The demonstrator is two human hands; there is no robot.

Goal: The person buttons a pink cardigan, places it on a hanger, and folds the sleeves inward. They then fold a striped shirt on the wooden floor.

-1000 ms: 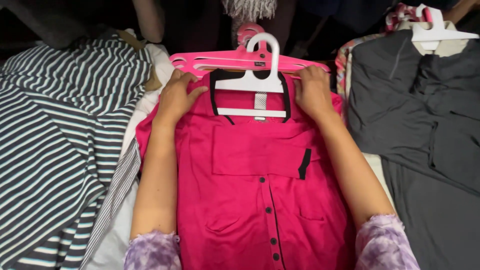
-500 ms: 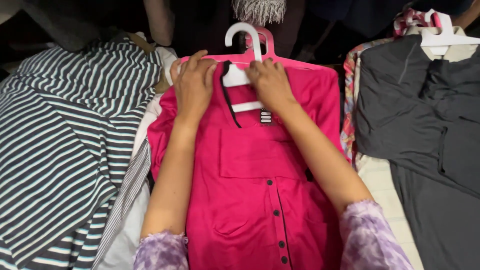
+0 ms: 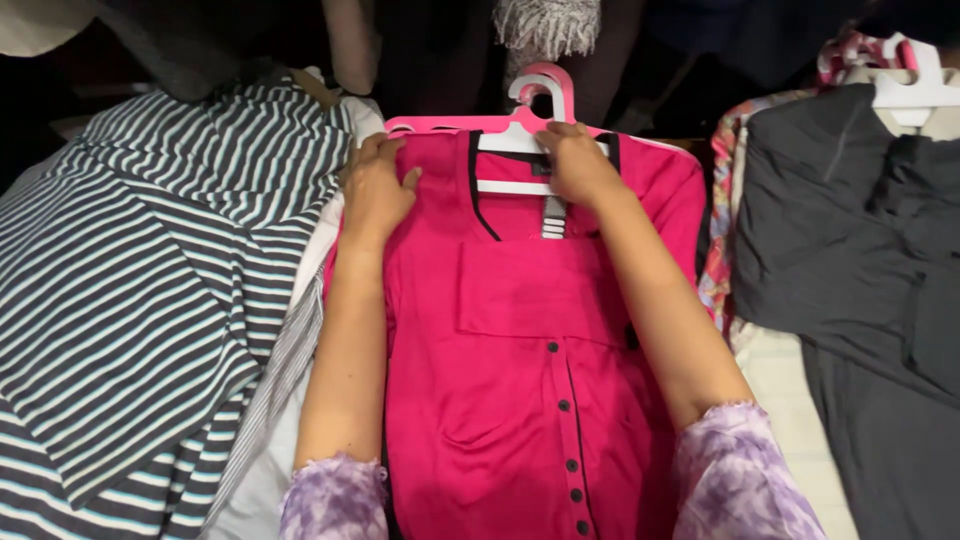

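Fingers: left hand (image 3: 378,190) flat on pink shirt (image 3: 520,400) | right hand (image 3: 578,162) curled on white hanger (image 3: 515,165)

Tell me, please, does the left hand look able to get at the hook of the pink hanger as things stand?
Probably yes. The left hand lies flat on the pink garment at its shoulder, and the hook stands uncovered just above the right hand, with nothing in between.

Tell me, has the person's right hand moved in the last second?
Yes. The right hand slid inward from the pink top's right shoulder to its neckline, now on the white hanger.
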